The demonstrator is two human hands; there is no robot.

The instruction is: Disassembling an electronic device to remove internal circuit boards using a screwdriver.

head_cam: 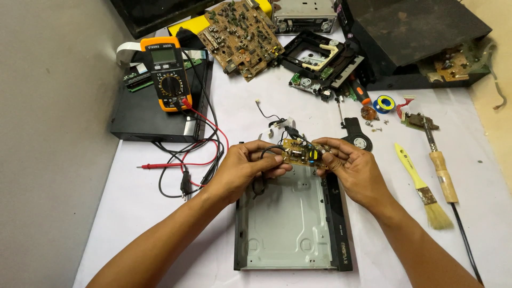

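A small brown circuit board [302, 154] with a yellow component and black wires is held between both hands above an empty metal player chassis [288, 229]. My left hand [242, 169] grips the board's left end, with a black wire looping under the fingers. My right hand [354, 169] pinches the board's right end. A thin black lead [273, 118] trails up from the board across the white table cover.
An orange multimeter [166, 72] rests on a black box [144, 120] at the left, its red probe [160, 166] and black leads beside it. A large circuit board [241, 35], a disc mechanism [320, 63], a yellow brush [421, 188], a soldering iron [441, 166] and solder reel [383, 103] lie around.
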